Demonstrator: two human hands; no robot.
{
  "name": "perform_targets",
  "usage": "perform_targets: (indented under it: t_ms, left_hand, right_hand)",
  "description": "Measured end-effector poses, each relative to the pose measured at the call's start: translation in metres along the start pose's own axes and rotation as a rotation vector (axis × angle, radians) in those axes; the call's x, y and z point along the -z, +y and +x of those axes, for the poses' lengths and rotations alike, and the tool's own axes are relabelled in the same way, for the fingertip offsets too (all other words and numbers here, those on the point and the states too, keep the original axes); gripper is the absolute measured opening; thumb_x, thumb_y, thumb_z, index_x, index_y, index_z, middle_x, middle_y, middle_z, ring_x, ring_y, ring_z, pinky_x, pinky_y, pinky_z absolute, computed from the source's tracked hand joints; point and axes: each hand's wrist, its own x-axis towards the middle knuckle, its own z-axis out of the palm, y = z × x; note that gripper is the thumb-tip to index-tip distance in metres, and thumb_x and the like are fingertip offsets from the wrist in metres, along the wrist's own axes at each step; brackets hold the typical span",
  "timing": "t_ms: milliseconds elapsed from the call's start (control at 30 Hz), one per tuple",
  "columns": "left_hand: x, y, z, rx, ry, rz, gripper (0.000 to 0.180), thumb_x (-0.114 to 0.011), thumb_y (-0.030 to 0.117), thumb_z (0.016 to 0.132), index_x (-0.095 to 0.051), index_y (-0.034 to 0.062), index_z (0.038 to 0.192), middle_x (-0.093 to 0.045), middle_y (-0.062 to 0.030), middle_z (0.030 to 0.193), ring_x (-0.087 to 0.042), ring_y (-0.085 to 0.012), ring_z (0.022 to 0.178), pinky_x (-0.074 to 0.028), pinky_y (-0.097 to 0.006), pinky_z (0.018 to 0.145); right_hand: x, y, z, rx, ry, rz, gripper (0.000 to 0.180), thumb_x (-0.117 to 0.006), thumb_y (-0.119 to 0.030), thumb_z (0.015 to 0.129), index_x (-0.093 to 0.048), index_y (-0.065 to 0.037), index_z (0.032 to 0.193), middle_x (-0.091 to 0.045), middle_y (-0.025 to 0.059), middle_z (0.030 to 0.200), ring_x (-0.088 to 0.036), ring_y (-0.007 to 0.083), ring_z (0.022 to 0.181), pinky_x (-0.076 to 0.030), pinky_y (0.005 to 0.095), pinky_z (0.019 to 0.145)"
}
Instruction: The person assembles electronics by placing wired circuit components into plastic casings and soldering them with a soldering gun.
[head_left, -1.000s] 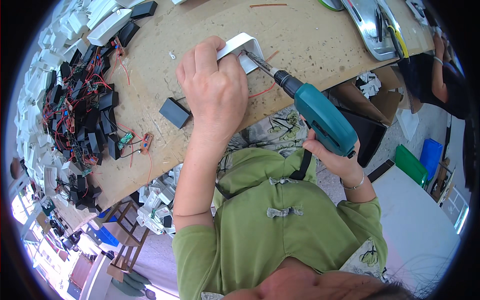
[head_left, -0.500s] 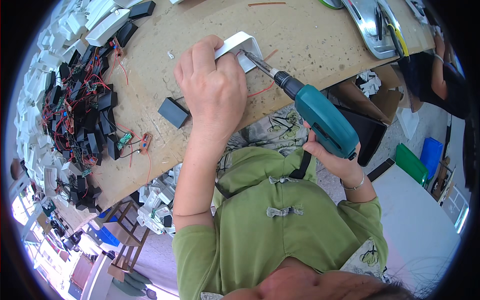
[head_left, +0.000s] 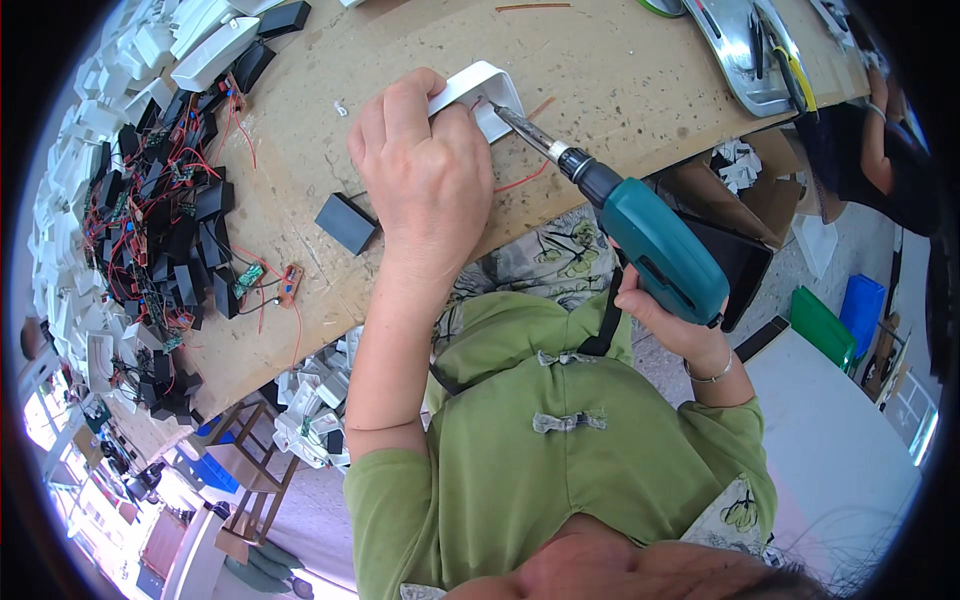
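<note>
My left hand (head_left: 420,170) presses down on a white plastic casing (head_left: 478,88) on the wooden workbench (head_left: 610,70), fingers wrapped over its near side. My right hand (head_left: 668,318) grips the handle of a teal electric screwdriver (head_left: 655,240). Its metal bit (head_left: 525,125) slants up-left and its tip sits inside the open white casing, next to my left thumb. Thin red wires (head_left: 520,180) trail from the casing toward the table's edge.
A small black box (head_left: 346,223) lies left of my left hand. A heap of black modules with red wires (head_left: 160,230) and white casings (head_left: 120,60) fills the bench's left. A metal tray with tools (head_left: 750,50) sits top right. Another person's arm (head_left: 880,120) shows at the far right.
None of note: both hands, the casing and the screwdriver keep nearly the same place, with the bit still in the casing.
</note>
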Motion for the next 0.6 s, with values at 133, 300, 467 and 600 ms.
perform_targets:
  t_ms: [133, 300, 467, 600]
  left_hand:
    - [0.001, 0.0, 0.0, 0.01, -0.014, -0.006, 0.005, -0.063, 0.005, 0.065, -0.06, 0.0024, 0.069, -0.054, -0.007, 0.099, -0.051, -0.0265, 0.09, -0.037, -0.04, 0.083]
    - [0.001, 0.0, -0.001, 0.01, -0.022, -0.004, 0.005, -0.063, 0.005, 0.066, -0.06, 0.0027, 0.069, -0.053, -0.007, 0.1, -0.051, -0.0265, 0.091, -0.037, -0.04, 0.084]
    - [0.002, 0.001, -0.001, 0.038, -0.037, 0.004, 0.006, -0.064, 0.005, 0.065, -0.061, 0.0028, 0.07, -0.053, -0.0066, 0.1, -0.05, -0.0264, 0.092, -0.037, -0.04, 0.085]
    - [0.001, 0.001, -0.001, 0.031, -0.042, 0.011, 0.006, -0.065, 0.005, 0.066, -0.061, 0.0029, 0.07, -0.053, -0.0064, 0.1, -0.05, -0.0262, 0.092, -0.037, -0.04, 0.085]
  right_hand:
    - [0.005, 0.01, -0.012, -0.052, 0.011, 0.069, 0.063, -0.079, -0.005, 0.072, -0.046, 0.009, 0.124, -0.064, 0.0062, 0.082, -0.06, 0.0096, 0.071, -0.05, 0.0226, 0.062]
    - [0.006, 0.013, -0.017, -0.032, 0.031, 0.138, 0.062, -0.079, -0.005, 0.072, -0.046, 0.011, 0.122, -0.063, 0.0067, 0.08, -0.06, 0.0106, 0.069, -0.05, 0.023, 0.063]
    - [0.013, 0.012, -0.02, -0.126, -0.052, 0.153, 0.057, -0.074, -0.015, 0.08, -0.048, 0.003, 0.128, -0.059, 0.0096, 0.108, -0.054, 0.0104, 0.075, -0.045, 0.0238, 0.067]
    - [0.003, -0.003, -0.009, -0.142, 0.019, 0.336, 0.06, -0.076, -0.02, 0.078, -0.048, 0.003, 0.127, -0.056, 0.0147, 0.119, -0.056, 0.0121, 0.075, -0.048, 0.0251, 0.065]
